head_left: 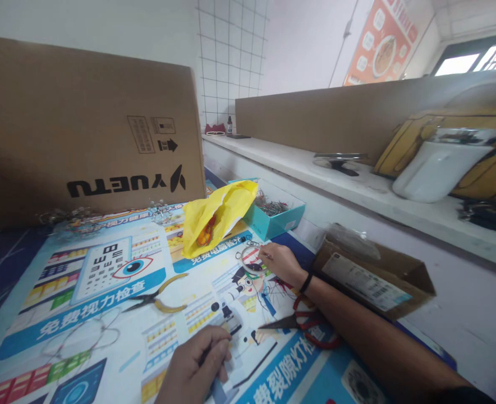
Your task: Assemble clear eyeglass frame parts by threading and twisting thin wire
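My right hand (285, 262) reaches forward with its fingers pinched together at the edge of a pale ring-shaped thing (240, 259) on the printed table cover. What sits in that pinch is too small to tell. Nearer to me, my left hand (200, 362) is closed, thumb against curled fingers; whatever it may hold is hidden. Scissors with red handles (315, 324) lie under my right forearm, blades pointing left. Yellow-handled pliers (159, 297) rest on the left. Thin wire loops (100, 336) lie on the cover at lower left.
A yellow bag (220, 216) leans by a teal box (273, 221) with thin wires inside. An open cardboard box (370, 275) stands beside my right arm. A large carton (83, 134) blocks the back left. A white jug (439, 168) stands on the ledge.
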`<move>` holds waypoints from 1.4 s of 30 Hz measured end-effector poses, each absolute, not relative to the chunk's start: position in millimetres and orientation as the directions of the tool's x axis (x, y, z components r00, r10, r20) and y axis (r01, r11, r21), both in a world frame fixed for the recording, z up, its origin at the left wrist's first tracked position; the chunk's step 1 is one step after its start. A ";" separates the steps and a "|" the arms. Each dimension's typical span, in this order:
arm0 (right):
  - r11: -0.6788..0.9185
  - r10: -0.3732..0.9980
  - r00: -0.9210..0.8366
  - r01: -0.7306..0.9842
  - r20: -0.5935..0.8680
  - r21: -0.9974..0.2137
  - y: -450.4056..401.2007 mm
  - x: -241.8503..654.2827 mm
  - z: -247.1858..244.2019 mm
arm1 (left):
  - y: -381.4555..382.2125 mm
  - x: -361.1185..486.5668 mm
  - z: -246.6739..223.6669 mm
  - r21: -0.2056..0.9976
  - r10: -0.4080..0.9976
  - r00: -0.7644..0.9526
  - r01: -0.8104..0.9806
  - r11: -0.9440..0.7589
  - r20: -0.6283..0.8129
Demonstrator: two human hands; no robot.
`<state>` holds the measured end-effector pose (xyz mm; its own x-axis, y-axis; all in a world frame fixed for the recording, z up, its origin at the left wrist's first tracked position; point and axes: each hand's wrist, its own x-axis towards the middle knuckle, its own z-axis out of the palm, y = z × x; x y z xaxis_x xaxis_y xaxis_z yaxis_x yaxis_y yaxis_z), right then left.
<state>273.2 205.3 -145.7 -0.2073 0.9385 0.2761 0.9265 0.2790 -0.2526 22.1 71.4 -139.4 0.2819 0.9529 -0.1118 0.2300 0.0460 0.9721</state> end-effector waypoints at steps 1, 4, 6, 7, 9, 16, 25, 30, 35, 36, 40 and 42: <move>0.279 0.938 -0.208 0.927 0.277 -0.250 205.2 273.5 -145.6 | 71.6 21.8 -140.0 0.971 0.953 0.281 0.236 0.042 -0.110; 0.278 0.938 -0.208 0.930 0.277 -0.243 204.6 274.1 -144.9 | 71.6 21.7 -139.7 0.970 0.953 0.280 0.239 0.050 -0.118; 0.282 0.938 -0.214 0.929 0.273 -0.240 204.2 274.3 -144.2 | 71.3 22.2 -137.9 0.971 0.953 0.279 0.232 0.053 -0.118; 0.284 0.938 -0.217 0.929 0.271 -0.239 204.0 274.3 -143.9 | 71.0 22.5 -136.9 0.972 0.953 0.278 0.230 0.054 -0.119; 0.285 0.938 -0.219 0.928 0.268 -0.239 203.8 274.2 -143.3 | 70.6 23.0 -135.3 0.971 0.953 0.276 0.230 0.062 -0.127; 0.277 0.940 -0.212 0.932 0.266 -0.236 204.1 272.7 -143.3 | 70.8 23.6 -135.6 0.972 0.955 0.266 0.223 0.068 -0.128; 0.266 0.945 -0.205 0.936 0.255 -0.231 202.4 271.3 -140.9 | 71.1 23.5 -134.9 0.973 0.949 0.275 0.212 0.094 -0.151; 0.224 0.953 -0.167 0.950 0.253 -0.219 201.9 271.3 -138.2 | 70.9 22.9 -135.0 0.966 0.947 0.275 0.237 0.098 -0.164; 0.200 0.955 -0.144 0.958 0.258 -0.206 202.6 271.2 -137.9 | 71.6 22.0 -136.6 0.967 0.949 0.287 0.246 0.060 -0.132; 0.199 0.955 -0.142 0.958 0.261 -0.205 203.2 271.0 -138.1 | 71.8 21.9 -136.9 0.968 0.948 0.293 0.244 0.054 -0.127; 0.211 0.952 -0.154 0.957 0.266 -0.201 206.1 270.2 -139.5 | 72.0 22.3 -136.8 0.968 0.947 0.296 0.243 0.054 -0.127; 0.215 0.951 -0.158 0.956 0.266 -0.200 207.2 270.0 -140.3 | 71.5 22.8 -135.7 0.968 0.948 0.291 0.245 0.059 -0.132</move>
<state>270.0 207.2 -140.3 -0.1577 0.9509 0.2663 0.9560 0.2146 -0.2002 22.8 71.5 -135.7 0.2912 0.9476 -0.1318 0.2448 0.0594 0.9678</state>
